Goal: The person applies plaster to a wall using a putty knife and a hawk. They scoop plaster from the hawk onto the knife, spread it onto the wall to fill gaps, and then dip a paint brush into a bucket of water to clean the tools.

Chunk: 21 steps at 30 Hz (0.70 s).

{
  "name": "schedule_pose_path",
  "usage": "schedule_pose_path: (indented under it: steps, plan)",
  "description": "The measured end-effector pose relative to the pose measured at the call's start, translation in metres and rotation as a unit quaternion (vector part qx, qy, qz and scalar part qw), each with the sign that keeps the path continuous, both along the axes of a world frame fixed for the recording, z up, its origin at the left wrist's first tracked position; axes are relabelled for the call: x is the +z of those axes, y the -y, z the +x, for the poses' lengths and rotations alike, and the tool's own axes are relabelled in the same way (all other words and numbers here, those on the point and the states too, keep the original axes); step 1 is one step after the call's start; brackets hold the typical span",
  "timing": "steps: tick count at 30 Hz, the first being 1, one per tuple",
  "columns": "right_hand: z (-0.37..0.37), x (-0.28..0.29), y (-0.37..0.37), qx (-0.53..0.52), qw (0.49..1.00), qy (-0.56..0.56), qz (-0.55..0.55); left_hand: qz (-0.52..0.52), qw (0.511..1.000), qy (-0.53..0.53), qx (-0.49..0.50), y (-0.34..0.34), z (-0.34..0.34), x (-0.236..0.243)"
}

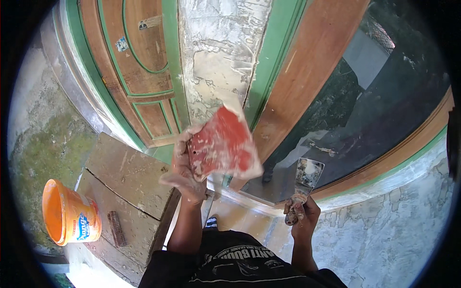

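a person's left hand (185, 173), caked in pale filler, grips a red plastic scraper (223, 144) by its near edge, fingers closed around it, its far edge with a smear of white filler meeting the patched, rough white strip of wall (216, 53) between two green-trimmed wooden frames. the right hand (300, 211) is closed around the handle of a metal putty knife (307, 175), blade upward and smeared, held clear of the wall in front of a dark glass pane (384, 96). to the left stands a brown panelled door (144, 62); below it stained concrete steps (129, 177) carry a small brown block (115, 229) and, at the edge, an orange bucket (69, 213) tipped toward the camera. nothing lies between the scraper and the wall.
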State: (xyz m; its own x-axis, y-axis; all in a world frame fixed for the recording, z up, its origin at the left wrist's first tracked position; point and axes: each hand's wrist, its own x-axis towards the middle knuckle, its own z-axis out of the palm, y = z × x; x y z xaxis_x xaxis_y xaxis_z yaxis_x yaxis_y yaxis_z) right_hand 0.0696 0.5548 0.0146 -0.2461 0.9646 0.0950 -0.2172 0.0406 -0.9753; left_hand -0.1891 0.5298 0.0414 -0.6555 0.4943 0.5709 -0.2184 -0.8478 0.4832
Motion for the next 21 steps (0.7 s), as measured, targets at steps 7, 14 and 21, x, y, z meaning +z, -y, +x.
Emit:
schedule_pose_path:
  steps: [7,14,21]
  plan:
    - [-0.016,0.028,0.009,0.174,0.984,0.027,-0.017,-0.170,0.945,-0.187,0.210,0.024,0.014,-0.004]
    - [-0.031,0.029,0.006,0.265,0.960,0.074,-0.058,-0.210,0.944,-0.198,0.159,0.058,0.029,-0.007]
    - [-0.053,0.033,-0.003,0.297,0.950,0.050,-0.081,-0.333,0.916,-0.213,0.062,0.086,0.025,-0.024]
